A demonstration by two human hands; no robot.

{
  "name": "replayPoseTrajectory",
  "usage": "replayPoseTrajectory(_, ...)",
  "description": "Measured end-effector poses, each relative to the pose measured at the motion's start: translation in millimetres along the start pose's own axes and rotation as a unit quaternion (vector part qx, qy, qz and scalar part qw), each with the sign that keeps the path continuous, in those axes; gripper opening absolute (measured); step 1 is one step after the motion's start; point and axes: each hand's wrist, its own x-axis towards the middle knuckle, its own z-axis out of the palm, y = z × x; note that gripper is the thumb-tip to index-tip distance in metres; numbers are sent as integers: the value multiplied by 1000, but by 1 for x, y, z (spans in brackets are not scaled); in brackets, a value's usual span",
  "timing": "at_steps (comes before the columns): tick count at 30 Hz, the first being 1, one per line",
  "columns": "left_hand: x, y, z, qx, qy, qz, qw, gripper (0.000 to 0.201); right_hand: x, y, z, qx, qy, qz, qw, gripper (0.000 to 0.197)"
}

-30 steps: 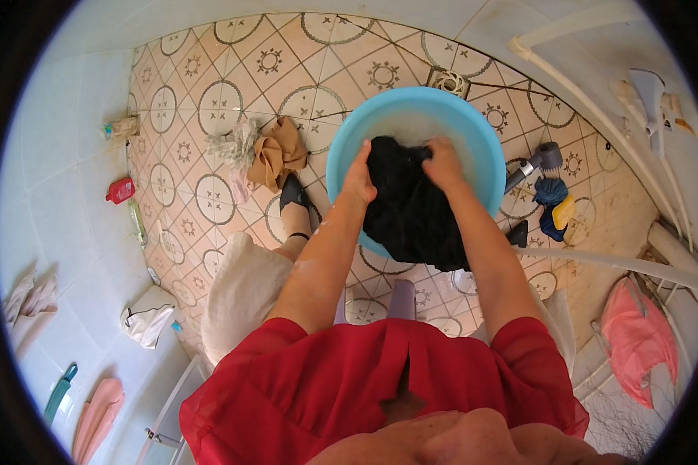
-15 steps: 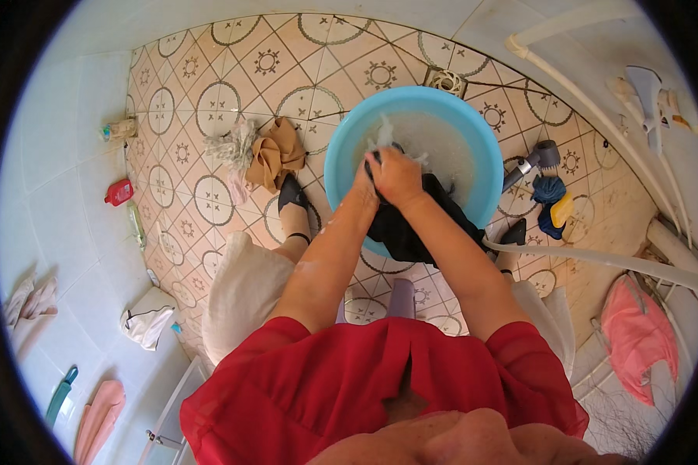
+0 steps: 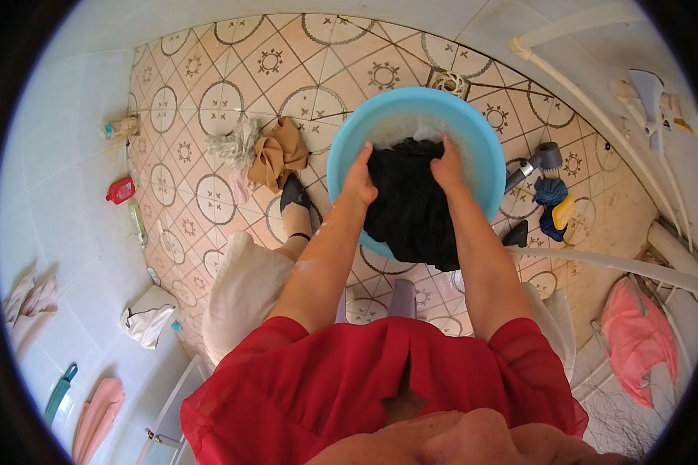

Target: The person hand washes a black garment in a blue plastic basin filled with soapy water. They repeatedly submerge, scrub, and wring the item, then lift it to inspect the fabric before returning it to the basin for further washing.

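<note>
while the left hand (image 3: 357,180) lay along the left edge of a bunched black cloth (image 3: 409,205), its fingers fairly straight and its thumb apart, the right hand (image 3: 448,167) was set at the cloth's other edge, thumb turned inward. both touched the fabric, but i could not tell whether either had closed on a fold. the cloth was partly inside a light blue basin (image 3: 492,174) and covered part of its near rim; cloudy, foamy water (image 3: 399,125) showed beyond it.

as for labels, a red bottle (image 3: 120,191) stood out by the left wall, too small to read, with a clear greenish bottle (image 3: 137,224) near it and a small packet (image 3: 122,128) farther up, its colours blurred. a tan cloth (image 3: 278,153) lay on the patterned floor (image 3: 333,66) left of the basin, and a yellow object (image 3: 564,211) sat right of it beside dark blue cloth (image 3: 551,191).
</note>
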Motion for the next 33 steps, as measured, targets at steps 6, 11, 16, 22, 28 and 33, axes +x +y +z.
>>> replayPoseTrajectory(6,-39,11,25,-17,-57,-73,996,44,-105,-104,11,131,-81,-231,961,41)
replayPoseTrajectory(11,11,-30,-9,-46,-142,-7,989,35,-78,-94,27,-15,-60,-221,973,24)
replayPoseTrajectory(16,7,-19,9,18,-65,-103,992,36,-11,-85,6,-81,-42,-24,996,38)
replayPoseTrajectory(22,2,-4,-9,432,-40,300,849,74,0,-7,8,-177,89,-158,967,39)
replayPoseTrajectory(28,-8,26,5,531,-170,102,824,58,-7,-10,-26,-32,-70,-23,997,32)
replayPoseTrajectory(33,-26,20,15,-74,-152,-11,986,31,-88,-96,-8,33,14,-310,950,17)
